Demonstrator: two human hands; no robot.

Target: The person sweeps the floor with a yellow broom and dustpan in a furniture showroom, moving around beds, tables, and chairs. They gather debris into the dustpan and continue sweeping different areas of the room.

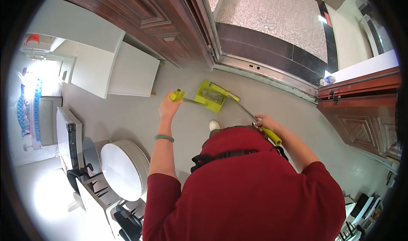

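Note:
My left hand (169, 106) grips the yellow-green handle end of a long-handled dustpan (201, 92), whose metal pole runs right to the pan on the floor. Grey dust or debris lies in the pan, beside its row of teeth. In my right hand (268, 123) is the metal pole of a broom (241, 108), held just above its yellow-green grip. The broom's head rests over the pan's right upper edge. A white shoe shows just below the pan.
Ahead, a metal door threshold (267, 75) leads to dark tiles. Brown carved doors (172, 27) stand left and right (360, 121). White cabinets (132, 70) stand at left, with a round white table (119, 171) below. A plastic bottle (327, 80) lies on a ledge beside the right door.

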